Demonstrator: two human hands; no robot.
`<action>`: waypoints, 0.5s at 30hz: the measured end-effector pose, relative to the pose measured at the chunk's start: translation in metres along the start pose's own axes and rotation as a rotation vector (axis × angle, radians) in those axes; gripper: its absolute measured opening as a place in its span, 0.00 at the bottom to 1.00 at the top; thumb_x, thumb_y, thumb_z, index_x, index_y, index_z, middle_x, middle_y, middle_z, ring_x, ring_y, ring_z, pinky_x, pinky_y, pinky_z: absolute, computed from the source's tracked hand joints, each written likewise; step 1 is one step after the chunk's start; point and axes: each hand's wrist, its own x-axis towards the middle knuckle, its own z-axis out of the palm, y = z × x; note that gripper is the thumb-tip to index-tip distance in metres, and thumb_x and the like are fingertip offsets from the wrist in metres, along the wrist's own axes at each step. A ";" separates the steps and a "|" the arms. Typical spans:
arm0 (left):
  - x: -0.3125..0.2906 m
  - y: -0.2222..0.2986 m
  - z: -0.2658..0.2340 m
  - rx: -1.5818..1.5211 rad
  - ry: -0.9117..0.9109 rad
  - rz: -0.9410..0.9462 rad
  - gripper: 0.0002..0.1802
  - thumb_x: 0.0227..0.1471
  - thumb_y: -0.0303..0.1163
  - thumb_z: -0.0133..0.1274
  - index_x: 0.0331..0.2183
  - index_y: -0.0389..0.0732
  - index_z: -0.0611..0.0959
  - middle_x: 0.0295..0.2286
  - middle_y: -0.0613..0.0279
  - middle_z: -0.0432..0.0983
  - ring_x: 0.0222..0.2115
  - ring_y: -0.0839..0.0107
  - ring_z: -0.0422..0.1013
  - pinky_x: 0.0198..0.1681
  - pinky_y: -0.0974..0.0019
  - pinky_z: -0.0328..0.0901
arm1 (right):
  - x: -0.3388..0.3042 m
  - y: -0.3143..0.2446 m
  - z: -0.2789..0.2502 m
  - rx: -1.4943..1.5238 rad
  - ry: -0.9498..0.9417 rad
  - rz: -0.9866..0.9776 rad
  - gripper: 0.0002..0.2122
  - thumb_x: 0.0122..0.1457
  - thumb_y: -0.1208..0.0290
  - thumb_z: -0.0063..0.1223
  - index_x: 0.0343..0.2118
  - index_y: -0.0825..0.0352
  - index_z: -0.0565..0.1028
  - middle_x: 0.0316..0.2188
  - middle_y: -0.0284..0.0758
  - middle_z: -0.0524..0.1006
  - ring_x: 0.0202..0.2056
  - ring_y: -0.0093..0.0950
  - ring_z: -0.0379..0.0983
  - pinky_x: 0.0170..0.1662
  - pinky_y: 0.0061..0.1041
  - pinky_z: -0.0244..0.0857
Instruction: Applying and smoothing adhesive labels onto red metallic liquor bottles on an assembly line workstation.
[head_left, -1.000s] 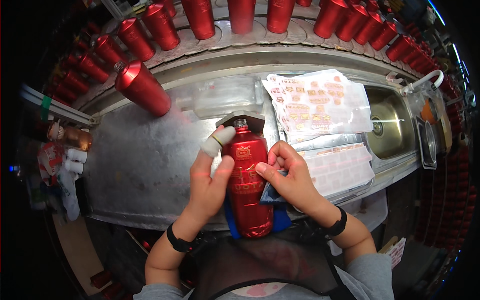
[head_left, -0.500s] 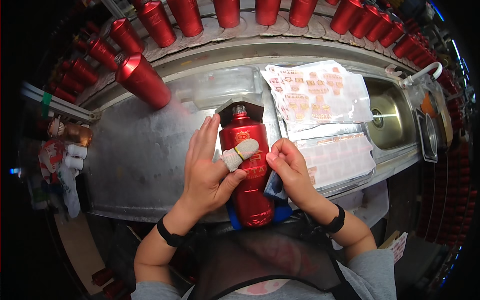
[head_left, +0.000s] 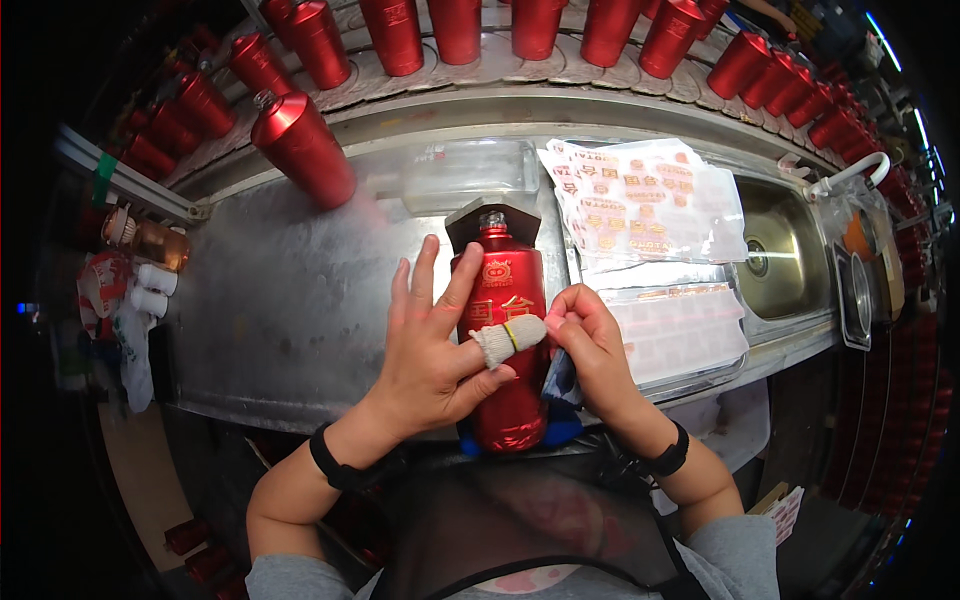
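Note:
A red bottle with gold characters lies before me, its clear neck away from me against a dark angled rest. Over its left side my left hand is spread open, and the index finger wears a pale knitted finger cover with a yellow band. That finger reaches across the bottle's front, below the gold characters. At the bottle's right side my right hand is closed, thumb and index pinched together. A dark blue cloth-like piece hangs from under its fingers; anything tiny in the pinch is hidden.
Another red bottle stands at the far left of the metal worktop. Printed transfer sheets and a paler sheet stack lie right, beside a sink. A clear tray sits behind; red bottles line a conveyor.
My left fingers have spread apart and slid down off the gold characters, the covered fingertip now close to my right hand's pinch. Bottles on the conveyor have shifted; the whole view has moved slightly.

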 end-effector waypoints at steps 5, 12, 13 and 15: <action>-0.026 -0.007 0.006 -0.001 0.056 -0.112 0.27 0.59 0.60 0.42 0.45 0.54 0.85 0.65 0.43 0.47 0.65 0.36 0.39 0.62 0.35 0.38 | 0.001 0.001 0.007 -0.028 0.004 -0.002 0.10 0.59 0.74 0.57 0.34 0.63 0.65 0.23 0.22 0.69 0.26 0.08 0.61 0.29 0.10 0.53; -0.050 -0.011 0.011 -0.102 0.122 -0.254 0.30 0.60 0.59 0.41 0.46 0.47 0.84 0.65 0.40 0.44 0.65 0.40 0.40 0.64 0.41 0.38 | 0.001 -0.001 0.009 -0.028 -0.005 -0.011 0.10 0.60 0.74 0.56 0.34 0.63 0.64 0.23 0.23 0.70 0.27 0.08 0.62 0.29 0.10 0.55; -0.048 -0.011 0.010 -0.081 0.123 -0.232 0.30 0.60 0.58 0.42 0.46 0.46 0.84 0.65 0.40 0.44 0.65 0.40 0.40 0.64 0.40 0.38 | 0.001 -0.001 0.008 -0.037 -0.015 -0.009 0.10 0.60 0.74 0.56 0.34 0.63 0.64 0.23 0.23 0.70 0.27 0.08 0.62 0.29 0.10 0.55; -0.036 -0.009 0.010 -0.059 0.105 -0.204 0.29 0.60 0.57 0.42 0.47 0.48 0.84 0.65 0.40 0.44 0.65 0.40 0.40 0.64 0.39 0.37 | 0.000 0.000 0.007 -0.050 0.003 -0.025 0.09 0.61 0.75 0.54 0.35 0.63 0.63 0.24 0.22 0.69 0.27 0.08 0.62 0.30 0.10 0.55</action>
